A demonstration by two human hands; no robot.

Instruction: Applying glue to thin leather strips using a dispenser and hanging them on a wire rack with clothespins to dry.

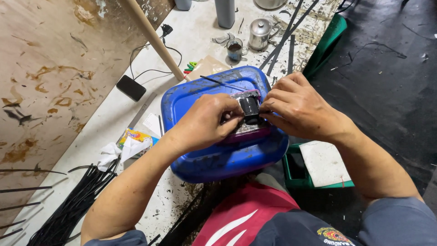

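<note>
Black cylindrical part [250, 109] is pinched between the fingers of the left hand [205, 123] and right hand [298, 107], braced over a blue plastic lid [218, 159] resting on the lap, seemingly for steadiness.

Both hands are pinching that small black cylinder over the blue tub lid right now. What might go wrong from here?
1. The black cylinder is gripped only by fingertips of the left hand and right hand; it might slip onto the blue lid.
2. That lid seems to rest on the person's lap, so pressing down may tip it.
3. A thin black stick lies loose on the lid and could roll off.
</note>
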